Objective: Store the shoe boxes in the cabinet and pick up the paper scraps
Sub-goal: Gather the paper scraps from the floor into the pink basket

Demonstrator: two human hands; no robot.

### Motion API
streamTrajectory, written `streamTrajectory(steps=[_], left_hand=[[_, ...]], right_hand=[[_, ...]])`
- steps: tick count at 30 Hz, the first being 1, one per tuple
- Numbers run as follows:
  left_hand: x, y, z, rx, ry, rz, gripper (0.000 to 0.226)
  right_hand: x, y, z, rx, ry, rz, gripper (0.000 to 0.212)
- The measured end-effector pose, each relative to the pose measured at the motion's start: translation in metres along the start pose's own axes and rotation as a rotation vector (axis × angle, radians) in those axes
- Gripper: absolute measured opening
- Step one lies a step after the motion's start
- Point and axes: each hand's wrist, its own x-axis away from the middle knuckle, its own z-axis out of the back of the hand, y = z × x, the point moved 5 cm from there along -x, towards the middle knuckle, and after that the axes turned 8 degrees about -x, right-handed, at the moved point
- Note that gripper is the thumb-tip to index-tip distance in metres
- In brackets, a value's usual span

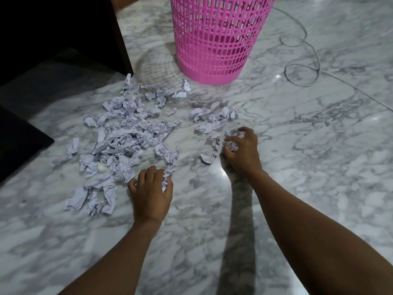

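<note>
The paper scraps [127, 139] lie on the marble floor [297, 167], crumpled white pieces with printed lines, too many and too tangled to count. They form two groups. The main heap [119, 145] is long rather than round, its axis running diagonally from the near left up toward the base of the basket. A smaller cluster [212, 120] sits to its right, apart from it, with about a dozen pieces.

One pink lattice basket [214, 39] stands upright on its base beyond the scraps. Its rim is cut off by the top edge, so what it holds cannot be told. A few scraps lie just beside its base.

The left hand [151, 194] rests at the near end of the main heap, its fingers [148, 170] curled and gripping paper scraps against the thumb. The right hand [242, 150] is at the near edge of the smaller cluster, its fingers [232, 137] curled around a wad of paper scraps.

One grey cord [297, 67] loops on the floor right of the basket. Dark furniture [63, 28] fills the upper left.
</note>
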Motion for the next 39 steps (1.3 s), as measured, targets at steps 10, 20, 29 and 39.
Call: streamTrajectory(steps=[10, 20, 29, 39], left_hand=[[-0.001, -0.001, 0.002, 0.021, 0.016, -0.007, 0.016], [-0.035, 0.012, 0.016, 0.199, 0.094, 0.036, 0.016], [-0.062, 0.026, -0.020, 0.021, -0.183, -0.040, 0.027], [-0.056, 0.029, -0.014, -0.042, -0.058, -0.168, 0.027]], right_hand=[[0.020, -0.012, -0.009, -0.005, 0.074, 0.031, 0.019], [0.017, -0.039, -0.007, -0.300, 0.190, 0.010, 0.036], [0.015, -0.041, -0.046, 0.274, -0.174, 0.148, 0.054], [0.035, -0.055, -0.052, 0.203, -0.067, 0.316, 0.028]])
